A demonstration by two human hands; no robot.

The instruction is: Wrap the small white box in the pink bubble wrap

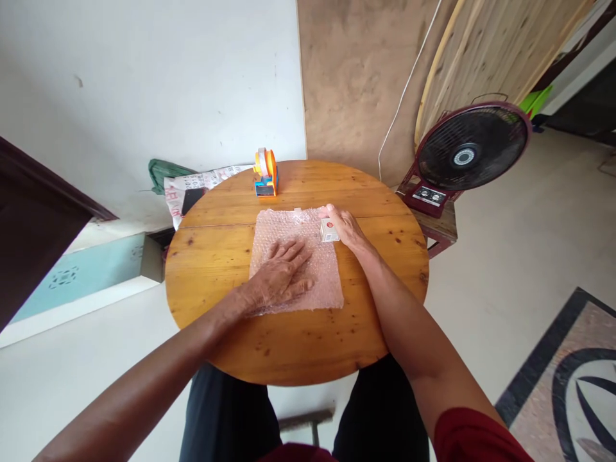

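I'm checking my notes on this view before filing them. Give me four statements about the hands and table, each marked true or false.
1. The left hand lies flat on the bubble wrap, fingers spread. True.
2. A pair of scissors is being held. False: the right hand holds a small box.
3. A tape dispenser stands on the table. True.
4. The bubble wrap covers the whole table. False: bare wood shows around it.

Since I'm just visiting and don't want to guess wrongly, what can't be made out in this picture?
All in the head view:
Part of the bubble wrap: hidden by the left hand.
Part of the small box: hidden by the right hand's grip.
Its finest print: too small to read.
Part of the patterned floor inlay: cut off by the right and bottom edges.
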